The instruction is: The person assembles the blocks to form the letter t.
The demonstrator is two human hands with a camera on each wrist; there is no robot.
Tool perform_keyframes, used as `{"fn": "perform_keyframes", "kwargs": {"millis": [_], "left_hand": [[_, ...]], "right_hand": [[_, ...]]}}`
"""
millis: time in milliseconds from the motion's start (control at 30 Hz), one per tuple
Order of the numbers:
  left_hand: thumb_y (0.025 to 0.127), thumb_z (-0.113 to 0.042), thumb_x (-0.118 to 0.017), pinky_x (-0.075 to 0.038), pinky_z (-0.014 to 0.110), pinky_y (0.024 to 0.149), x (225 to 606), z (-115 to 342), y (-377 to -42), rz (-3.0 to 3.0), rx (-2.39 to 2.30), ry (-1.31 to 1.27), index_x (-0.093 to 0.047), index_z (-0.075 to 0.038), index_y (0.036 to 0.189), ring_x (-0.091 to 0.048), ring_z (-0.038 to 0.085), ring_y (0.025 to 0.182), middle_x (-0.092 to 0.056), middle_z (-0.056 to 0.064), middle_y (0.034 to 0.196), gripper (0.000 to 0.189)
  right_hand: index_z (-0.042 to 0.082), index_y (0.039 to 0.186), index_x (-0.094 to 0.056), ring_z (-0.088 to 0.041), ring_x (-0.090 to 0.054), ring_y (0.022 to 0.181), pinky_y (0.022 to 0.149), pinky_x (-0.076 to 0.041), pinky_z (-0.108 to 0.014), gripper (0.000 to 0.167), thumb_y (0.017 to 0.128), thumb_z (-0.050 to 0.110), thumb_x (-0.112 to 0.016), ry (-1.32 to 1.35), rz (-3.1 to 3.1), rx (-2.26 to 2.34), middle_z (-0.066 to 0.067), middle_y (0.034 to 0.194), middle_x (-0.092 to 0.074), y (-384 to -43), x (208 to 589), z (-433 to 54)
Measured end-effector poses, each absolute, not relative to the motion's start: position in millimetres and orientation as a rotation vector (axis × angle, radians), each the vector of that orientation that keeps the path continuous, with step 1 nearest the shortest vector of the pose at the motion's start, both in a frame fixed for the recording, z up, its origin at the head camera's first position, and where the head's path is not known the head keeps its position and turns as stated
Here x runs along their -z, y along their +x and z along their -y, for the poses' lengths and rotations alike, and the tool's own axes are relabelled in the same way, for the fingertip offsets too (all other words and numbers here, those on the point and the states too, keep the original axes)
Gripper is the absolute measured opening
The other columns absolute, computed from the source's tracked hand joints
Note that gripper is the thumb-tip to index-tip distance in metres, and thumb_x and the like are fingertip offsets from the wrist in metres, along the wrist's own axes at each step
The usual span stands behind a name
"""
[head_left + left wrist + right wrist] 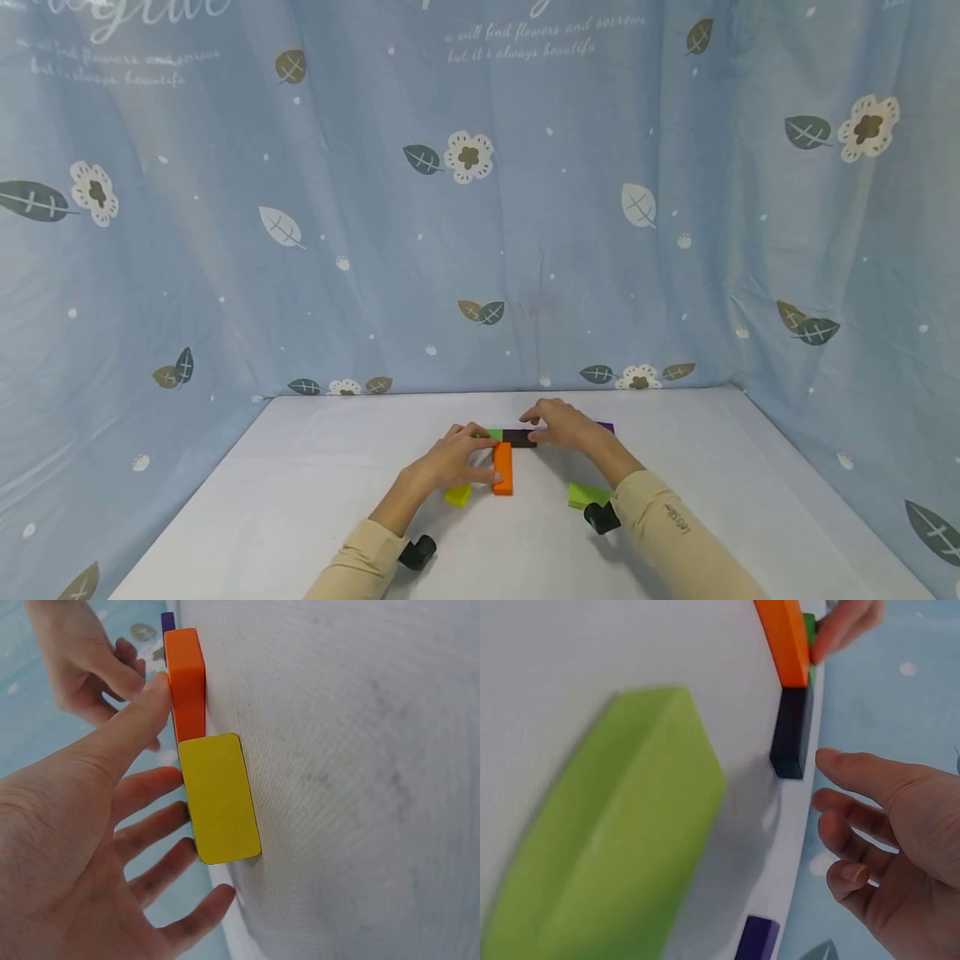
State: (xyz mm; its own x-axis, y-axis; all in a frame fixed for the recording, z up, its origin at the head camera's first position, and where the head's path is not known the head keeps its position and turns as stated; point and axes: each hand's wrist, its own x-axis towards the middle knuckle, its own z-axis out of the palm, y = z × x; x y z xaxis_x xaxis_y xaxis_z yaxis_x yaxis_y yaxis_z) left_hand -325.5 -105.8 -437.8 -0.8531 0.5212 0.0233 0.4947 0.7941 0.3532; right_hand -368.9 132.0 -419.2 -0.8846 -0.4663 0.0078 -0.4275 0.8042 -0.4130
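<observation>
An orange block (504, 471) lies lengthwise, its far end against a row made of a green block (811, 628) and a black block (519, 438). My left hand (452, 458) spans its left side, the straight thumb touching the orange block and the other fingers spread. One fingertip is at the green block, which is partly hidden. Below that hand is a yellow block (221, 799), which appears close in front of its fingers in the left wrist view. My right hand (564, 425) hovers beside the black block's right end, fingers loosely bent and holding nothing.
A lime-green block (587, 496) lies under the right forearm, near a black wrist device (602, 517). Partly behind the right hand is a purple block (606, 428). A blue patterned curtain (555, 250) surrounds the white table (300, 475) at the back and sides.
</observation>
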Motion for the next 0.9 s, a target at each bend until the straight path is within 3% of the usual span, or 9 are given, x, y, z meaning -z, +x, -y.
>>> {"fn": "perform_keyframes", "kwargs": {"millis": [233, 900], "left_hand": [[0.083, -0.055, -0.071, -0.045, 0.052, 0.104, 439.9, 106.3, -325.6, -2.911, -0.537, 0.832, -0.058, -0.019, 0.138, -0.045, 0.028, 0.126, -0.052, 0.004, 0.141, 0.067], [0.084, -0.055, -0.07, -0.044, 0.052, 0.105, 438.6, 107.6, -324.7, -2.91, -0.538, 0.839, -0.057, -0.018, 0.139, -0.045, 0.028, 0.126, -0.051, 0.004, 0.142, 0.068]], "right_hand": [[0.006, 0.124, -0.068, -0.029, -0.061, 0.112, 0.098, -0.051, -0.044, 0.035, 0.089, 0.011, -0.071, -0.697, -2.946, 0.625, -0.01, 0.118, -0.068, -372.1, 412.2, -154.6], [0.002, 0.116, -0.07, -0.031, -0.063, 0.105, 0.093, -0.053, -0.047, 0.03, 0.087, 0.01, -0.073, -0.607, -2.984, 0.536, -0.014, 0.109, -0.069, -373.1, 408.0, -217.1]]}}
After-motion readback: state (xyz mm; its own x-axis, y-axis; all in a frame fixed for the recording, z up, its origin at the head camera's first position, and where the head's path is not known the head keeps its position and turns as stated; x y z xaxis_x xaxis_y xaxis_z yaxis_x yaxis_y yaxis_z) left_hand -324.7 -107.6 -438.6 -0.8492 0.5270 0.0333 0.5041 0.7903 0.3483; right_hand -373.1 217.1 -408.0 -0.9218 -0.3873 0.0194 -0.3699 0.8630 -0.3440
